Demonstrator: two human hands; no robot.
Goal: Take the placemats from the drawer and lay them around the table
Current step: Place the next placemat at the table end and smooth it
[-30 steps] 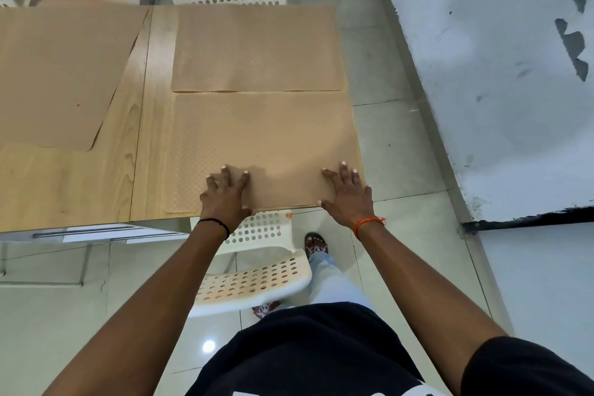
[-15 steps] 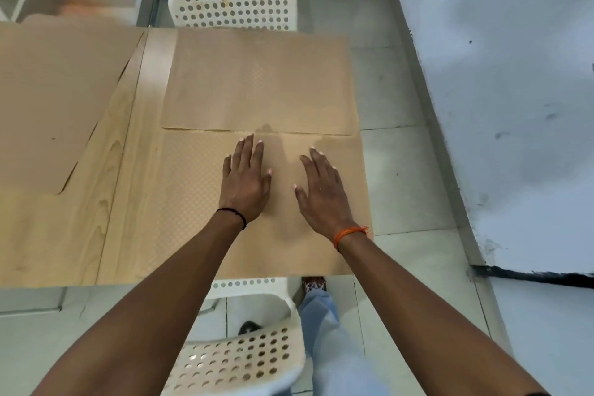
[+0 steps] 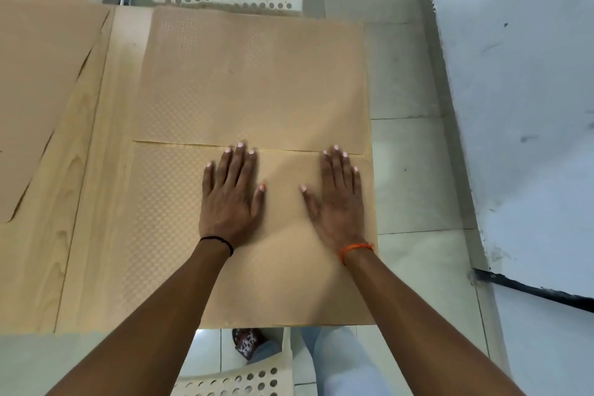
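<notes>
Under both hands the worktop (image 3: pixel 96 235) carries the near placemat (image 3: pixel 167 219), its far edge meeting another placemat (image 3: pixel 250 80). Left hand (image 3: pixel 229 193) and right hand (image 3: pixel 337 199) press flat, fingers straight. It looks thin, light, floppy; best lifted by an edge.

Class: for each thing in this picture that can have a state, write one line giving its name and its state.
Near placemat: flat on the table, under both hands.
Far placemat: flat, meeting the near one's far edge.
Left placemat: flat, partly out of view.
Left hand: flat, fingers straight.
Right hand: flat, fingers straight.
</notes>
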